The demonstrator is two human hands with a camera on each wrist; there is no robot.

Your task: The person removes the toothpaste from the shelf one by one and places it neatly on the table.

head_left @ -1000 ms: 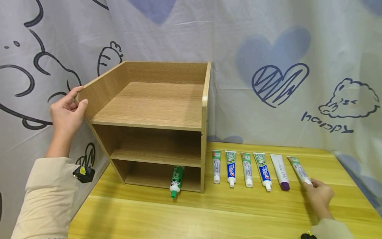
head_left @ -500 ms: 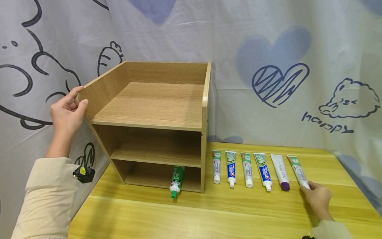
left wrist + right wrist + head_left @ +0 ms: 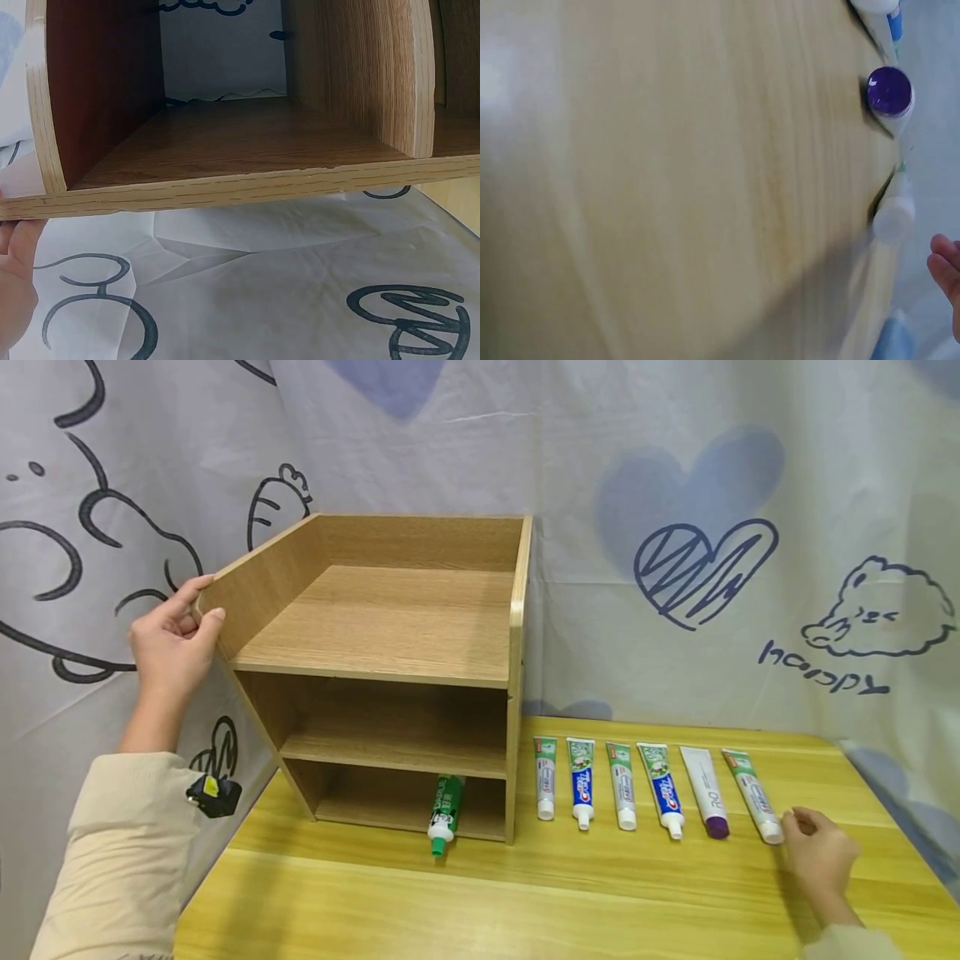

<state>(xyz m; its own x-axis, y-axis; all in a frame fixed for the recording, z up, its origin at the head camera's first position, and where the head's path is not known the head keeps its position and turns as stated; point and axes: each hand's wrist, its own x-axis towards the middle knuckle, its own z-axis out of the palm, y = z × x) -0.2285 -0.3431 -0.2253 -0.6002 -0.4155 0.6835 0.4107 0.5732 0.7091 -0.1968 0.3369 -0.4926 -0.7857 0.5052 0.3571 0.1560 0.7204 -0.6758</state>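
Observation:
My left hand (image 3: 171, 639) grips the front edge of the left side panel of a wooden shelf unit (image 3: 367, 672), thumb on the inner face. In the left wrist view, part of the left hand (image 3: 16, 281) shows at the shelf's board (image 3: 225, 193). My right hand (image 3: 823, 858) holds nothing, its fingers loosely bent, just right of the white cap of a green-and-white toothpaste tube (image 3: 753, 795) lying on the table. In the right wrist view, its fingertips (image 3: 946, 262) are apart from that tube's cap (image 3: 894, 219).
A green toothpaste tube (image 3: 446, 814) sticks out of the shelf's bottom compartment. Left of the end tube lie a white tube with a purple cap (image 3: 705, 792), a blue-green tube (image 3: 662, 789) and several others in a row on the wooden table (image 3: 480, 910). Printed cloth (image 3: 697, 468) hangs behind.
My right hand has let go of the end toothpaste tube's cap and moved slightly right, after the tube shifted a little. The left hand keeps its grip on the shelf.

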